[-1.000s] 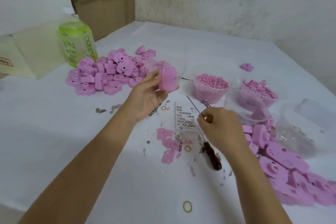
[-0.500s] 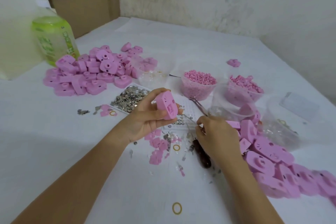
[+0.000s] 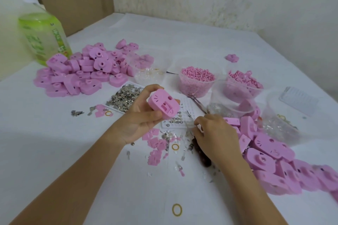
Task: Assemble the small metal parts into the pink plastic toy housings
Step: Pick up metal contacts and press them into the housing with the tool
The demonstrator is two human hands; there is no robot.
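One pink housing [image 3: 163, 105] is up off the table, dead centre, gripped in the left hand [image 3: 140, 117] — thumb on the top edge, fingers curled underneath, open cavity tilted toward the camera. At 4 o'clock from it, the right hand [image 3: 215, 133] has its fingers curled, pinching the thin shaft of a dark-handled tool [image 3: 203, 157] over the white parts tray [image 3: 184, 105], where little metal rings [image 3: 176, 120] sit in pockets. My guess is the housing is light, rigid moulded plastic, so holding it by the outer edges is fine and keeps the cavity clear. The rings look tiny and slippery — a job for the tool tip or the tweezers [image 3: 197, 101] at 1 o'clock, not bare fingertips.
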